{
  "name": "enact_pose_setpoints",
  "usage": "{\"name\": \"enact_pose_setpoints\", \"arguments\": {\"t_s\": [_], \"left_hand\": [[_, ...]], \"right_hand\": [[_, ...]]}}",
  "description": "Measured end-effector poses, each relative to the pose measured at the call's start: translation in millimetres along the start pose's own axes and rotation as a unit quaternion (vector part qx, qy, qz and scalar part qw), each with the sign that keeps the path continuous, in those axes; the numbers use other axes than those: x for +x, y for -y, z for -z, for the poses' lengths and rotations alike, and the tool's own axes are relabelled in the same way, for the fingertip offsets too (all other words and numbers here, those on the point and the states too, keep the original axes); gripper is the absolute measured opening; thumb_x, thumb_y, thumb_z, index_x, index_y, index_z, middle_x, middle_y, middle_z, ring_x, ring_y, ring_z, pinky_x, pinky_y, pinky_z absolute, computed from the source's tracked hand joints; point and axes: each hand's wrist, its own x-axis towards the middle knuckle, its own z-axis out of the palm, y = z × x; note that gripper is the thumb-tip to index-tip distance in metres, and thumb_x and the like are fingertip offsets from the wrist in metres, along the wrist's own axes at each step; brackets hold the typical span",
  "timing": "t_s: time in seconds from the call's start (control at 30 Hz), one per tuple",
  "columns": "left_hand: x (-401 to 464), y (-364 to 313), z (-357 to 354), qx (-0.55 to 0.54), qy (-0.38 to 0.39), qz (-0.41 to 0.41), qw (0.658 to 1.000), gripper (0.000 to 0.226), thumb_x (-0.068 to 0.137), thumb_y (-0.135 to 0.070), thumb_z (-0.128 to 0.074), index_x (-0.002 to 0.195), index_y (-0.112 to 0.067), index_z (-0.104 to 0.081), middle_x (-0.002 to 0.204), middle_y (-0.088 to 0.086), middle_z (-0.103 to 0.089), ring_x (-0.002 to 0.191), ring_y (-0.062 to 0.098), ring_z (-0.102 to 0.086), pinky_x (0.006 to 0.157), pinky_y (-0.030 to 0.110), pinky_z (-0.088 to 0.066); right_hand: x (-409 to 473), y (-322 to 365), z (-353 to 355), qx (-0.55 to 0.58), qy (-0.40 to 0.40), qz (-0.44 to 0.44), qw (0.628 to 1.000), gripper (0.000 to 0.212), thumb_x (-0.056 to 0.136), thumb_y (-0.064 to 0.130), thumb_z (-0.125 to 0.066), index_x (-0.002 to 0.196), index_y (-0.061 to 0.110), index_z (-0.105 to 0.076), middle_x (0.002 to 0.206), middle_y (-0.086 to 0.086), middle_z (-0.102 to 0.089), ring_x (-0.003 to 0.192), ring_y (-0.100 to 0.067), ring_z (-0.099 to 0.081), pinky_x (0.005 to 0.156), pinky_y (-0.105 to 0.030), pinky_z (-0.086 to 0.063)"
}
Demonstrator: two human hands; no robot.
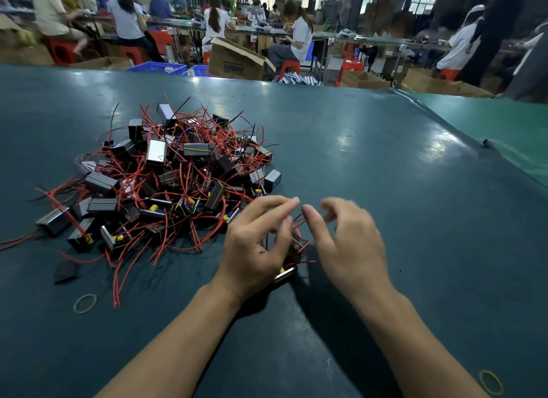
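While both forearms reach in from six o'clock, a yellow rubber band (490,383) lies nearest, at five o'clock of the hands, flat on the dark green table (385,166). A second rubber band (85,303) lies at eight o'clock, well apart from the first. Just beyond it sits a small black scrap (66,271).

At the middle, the left hand (252,249) hangs over a dark wired block (292,249), its thumb against the block's side and its fingers stretched forward, only lightly bent. Whether it actually clamps the block I cannot tell (the frame is smeared there). A metal edge of the block shows under the heel of that hand, and thin red and black leads stick out toward three o'clock. The right hand (350,243) hovers just beside the block, thumb up, fingers loosely spread and blurred, with nothing seen in them.

At ten o'clock a heap of like blocks (166,184) lies tangled in red wires. At two o'clock a tiny black piece (485,143) sits alone near the table's edge.

Beyond the table, at twelve o'clock, stands an open cardboard box (234,59), with blue crates (157,67) beside it and seated people (299,38) at long benches.
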Motion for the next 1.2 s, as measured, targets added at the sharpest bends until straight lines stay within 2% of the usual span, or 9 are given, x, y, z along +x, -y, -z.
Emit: {"name": "enact_pose_setpoints", "arguments": {"t_s": [0.1, 0.23, 0.33, 0.43, 0.63, 0.77, 0.9, 1.1, 1.2], "left_hand": [[5, 6, 12, 0.031, -0.091, 0.035, 0.995, 0.027, 0.097, -0.013, -0.046, 0.112, -0.005, -0.067, 0.106, 0.006, -0.063, 0.098, 0.009, -0.059, 0.086, 0.018, -0.044], [10, 18, 28, 0.03, -0.215, 0.1, 0.971, 0.022, 0.1, -0.023, -0.04, 0.114, -0.02, -0.057, 0.1, 0.003, -0.062, 0.084, 0.013, -0.059, 0.074, 0.033, -0.052], [9, 18, 29, 0.027, -0.229, 0.114, 0.966, 0.021, 0.1, -0.026, -0.039, 0.112, -0.021, -0.056, 0.097, 0.003, -0.062, 0.083, 0.016, -0.06, 0.072, 0.041, -0.053], [7, 14, 27, 0.057, -0.185, 0.096, 0.976, 0.021, 0.098, -0.023, -0.042, 0.107, -0.019, -0.06, 0.092, 0.003, -0.062, 0.076, 0.023, -0.058, 0.069, 0.045, -0.05], [6, 11, 24, 0.105, -0.113, 0.115, 0.981, 0.016, 0.094, -0.013, -0.051, 0.097, -0.008, -0.066, 0.087, -0.003, -0.059, 0.074, 0.019, -0.052, 0.07, 0.039, -0.047], [5, 11, 24, 0.105, -0.105, 0.12, 0.982, 0.015, 0.094, -0.012, -0.051, 0.097, -0.007, -0.066, 0.086, 0.0, -0.061, 0.074, 0.021, -0.054, 0.07, 0.04, -0.048], [3, 13, 24, 0.14, -0.084, 0.124, 0.979, 0.014, 0.091, -0.014, -0.054, 0.097, -0.009, -0.065, 0.089, -0.001, -0.062, 0.076, 0.018, -0.052, 0.075, 0.039, -0.047], [0, 23, 23, 0.278, -0.016, 0.201, 0.939, 0.022, 0.088, -0.022, -0.057, 0.106, -0.013, -0.066, 0.101, 0.002, -0.066, 0.1, 0.025, -0.055, 0.089, 0.036, -0.038], [-1, 24, 19, 0.325, 0.052, 0.216, 0.919, 0.033, 0.089, -0.026, -0.057, 0.119, -0.014, -0.064, 0.121, 0.002, -0.063, 0.114, 0.025, -0.049, 0.097, 0.037, -0.036]], "right_hand": [[-9, 12, -1, 0.039, -0.109, 0.172, 0.978, 0.028, 0.096, 0.029, -0.055, 0.104, 0.006, -0.067, 0.092, -0.007, -0.064, 0.085, -0.028, -0.055, 0.08, -0.036, -0.045], [-30, 30, -28, -0.038, 0.056, 0.366, 0.928, 0.018, 0.089, 0.019, -0.053, 0.091, 0.008, -0.068, 0.088, -0.005, -0.067, 0.089, -0.03, -0.061, 0.075, -0.04, -0.051], [-18, 13, -35, -0.132, 0.12, 0.335, 0.925, 0.017, 0.082, 0.022, -0.065, 0.096, 0.013, -0.071, 0.106, -0.001, -0.07, 0.112, -0.028, -0.061, 0.094, -0.037, -0.05], [5, -19, -28, -0.111, 0.162, 0.276, 0.941, 0.011, 0.086, 0.014, -0.064, 0.091, 0.01, -0.074, 0.104, -0.007, -0.07, 0.109, -0.034, -0.06, 0.094, -0.043, -0.049], [46, -78, 3, -0.136, 0.059, 0.037, 0.988, 0.021, 0.088, 0.007, -0.067, 0.108, 0.004, -0.072, 0.12, -0.014, -0.066, 0.128, -0.037, -0.047, 0.111, -0.044, -0.031], [31, -57, -4, -0.056, -0.044, 0.13, 0.989, 0.013, 0.085, 0.001, -0.069, 0.096, 0.004, -0.074, 0.101, -0.012, -0.071, 0.105, -0.035, -0.062, 0.097, -0.039, -0.045], [14, -42, -21, -0.036, 0.151, 0.167, 0.974, 0.012, 0.091, 0.019, -0.065, 0.099, 0.015, -0.073, 0.104, -0.002, -0.069, 0.1, -0.025, -0.06, 0.09, -0.036, -0.048], [48, -90, -1, -0.127, 0.07, -0.027, 0.989, 0.032, 0.093, 0.024, -0.061, 0.116, 0.002, -0.066, 0.124, -0.017, -0.063, 0.124, -0.033, -0.05, 0.107, -0.036, -0.032], [48, -94, 3, -0.08, 0.034, -0.068, 0.994, 0.027, 0.094, 0.021, -0.06, 0.115, 0.005, -0.067, 0.129, -0.012, -0.061, 0.132, -0.03, -0.045, 0.106, -0.031, -0.029]]}}
